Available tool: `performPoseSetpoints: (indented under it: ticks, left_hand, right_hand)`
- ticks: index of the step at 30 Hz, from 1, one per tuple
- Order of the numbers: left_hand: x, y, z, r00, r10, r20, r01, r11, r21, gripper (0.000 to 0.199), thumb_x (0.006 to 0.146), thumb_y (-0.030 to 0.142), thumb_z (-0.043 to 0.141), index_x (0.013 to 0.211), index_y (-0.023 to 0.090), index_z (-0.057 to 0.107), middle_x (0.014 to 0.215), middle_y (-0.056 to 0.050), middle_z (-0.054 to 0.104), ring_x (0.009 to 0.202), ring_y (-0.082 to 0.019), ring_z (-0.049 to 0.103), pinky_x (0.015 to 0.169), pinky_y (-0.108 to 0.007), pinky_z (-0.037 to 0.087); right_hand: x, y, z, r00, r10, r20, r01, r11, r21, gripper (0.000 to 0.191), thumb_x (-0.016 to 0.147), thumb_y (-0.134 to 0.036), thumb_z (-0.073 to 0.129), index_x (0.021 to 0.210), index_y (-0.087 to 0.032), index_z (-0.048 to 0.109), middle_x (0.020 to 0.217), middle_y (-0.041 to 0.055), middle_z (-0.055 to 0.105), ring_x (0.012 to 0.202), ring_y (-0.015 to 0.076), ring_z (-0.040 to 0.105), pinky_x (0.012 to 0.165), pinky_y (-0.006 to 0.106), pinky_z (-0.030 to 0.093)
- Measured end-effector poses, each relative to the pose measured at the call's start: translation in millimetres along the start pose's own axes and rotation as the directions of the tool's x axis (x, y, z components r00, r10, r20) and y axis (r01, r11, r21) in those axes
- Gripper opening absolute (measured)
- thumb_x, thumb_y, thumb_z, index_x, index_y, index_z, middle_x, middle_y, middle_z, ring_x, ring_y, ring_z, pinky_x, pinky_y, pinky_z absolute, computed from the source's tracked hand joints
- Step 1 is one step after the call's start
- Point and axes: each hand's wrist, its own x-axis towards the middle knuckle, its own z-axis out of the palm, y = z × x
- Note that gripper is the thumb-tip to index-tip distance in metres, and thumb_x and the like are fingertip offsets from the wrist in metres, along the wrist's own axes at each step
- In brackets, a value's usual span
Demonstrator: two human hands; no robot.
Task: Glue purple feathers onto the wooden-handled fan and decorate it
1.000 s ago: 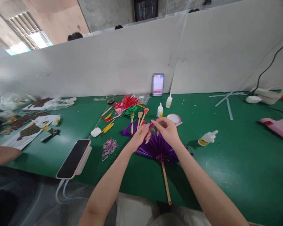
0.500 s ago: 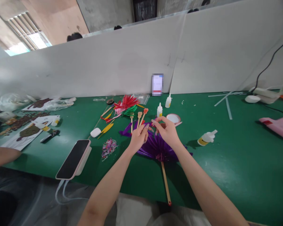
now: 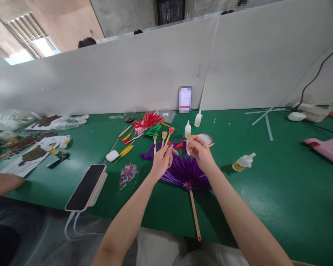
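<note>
A purple fan-shaped piece (image 3: 183, 173) with a wooden handle (image 3: 195, 216) lies on the green table below my hands. Over its left part, my left hand (image 3: 163, 159) is closed in a pinch; what sits between its fingertips is too small to make out. My right hand (image 3: 199, 148) is also pinched, above the fan's upper edge, and its fingertips hide whatever they hold. Wooden sticks (image 3: 164, 137) with shaped ends lie just behind my left hand. Small red pieces (image 3: 180, 145) show between the two hands.
Glue bottles stand behind my hands (image 3: 188, 130) and at the right (image 3: 242, 162). A round dish (image 3: 205, 139), red and green feathery pieces (image 3: 151, 122), colourful bits (image 3: 128, 173), a black-screened phone (image 3: 86, 187) and a pink glue gun (image 3: 324, 149) lie around. Another person's arm (image 3: 5, 184) rests at the left.
My right hand has moved slightly right, away from my left hand, so the gap between them is wider. More of the fan and the red pieces now show.
</note>
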Motion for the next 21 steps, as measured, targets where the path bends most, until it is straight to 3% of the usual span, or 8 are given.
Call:
performPoseSetpoints:
  ticks: [3, 13, 21]
  left_hand:
    - [-0.1, -0.5, -0.1, 1.0, -0.004, 0.014, 0.004, 1.0, 0.005, 0.038, 0.085, 0.047, 0.039, 0.076, 0.015, 0.058, 0.037, 0.007, 0.04, 0.031, -0.006, 0.037, 0.039, -0.018, 0.032]
    - [0.5, -3.4, 0.9, 1.0, 0.009, 0.03, -0.01, 1.0, 0.009, 0.035, 0.086, 0.045, 0.039, 0.078, 0.015, 0.057, 0.036, 0.008, 0.04, 0.03, -0.006, 0.036, 0.037, -0.017, 0.031]
    - [-1.5, -5.4, 4.3, 0.996, -0.009, 0.092, 0.005, 0.999, 0.039, 0.036, 0.086, 0.046, 0.038, 0.076, 0.016, 0.056, 0.036, 0.008, 0.041, 0.029, -0.006, 0.037, 0.037, -0.017, 0.032]
  right_hand:
    - [1.9, 1.1, -2.8, 0.999, -0.001, -0.033, 0.002, 0.999, 0.045, 0.027, 0.066, -0.037, 0.069, 0.066, -0.019, 0.049, 0.053, -0.0062, 0.051, 0.036, 0.0034, 0.042, 0.031, 0.015, 0.023]
    - [2.0, 2.8, 2.8, 0.998, -0.006, -0.063, -0.007, 0.978, -0.21, 0.038, 0.069, -0.053, 0.062, 0.078, -0.016, 0.058, 0.068, 0.0007, 0.061, 0.038, 0.0055, 0.049, 0.03, 0.018, 0.029]
    - [2.5, 4.9, -0.7, 0.99, -0.137, -0.042, 0.119, 0.948, -0.297, 0.029, 0.069, -0.045, 0.066, 0.07, -0.018, 0.054, 0.05, -0.0051, 0.052, 0.035, 0.0072, 0.046, 0.032, 0.02, 0.029]
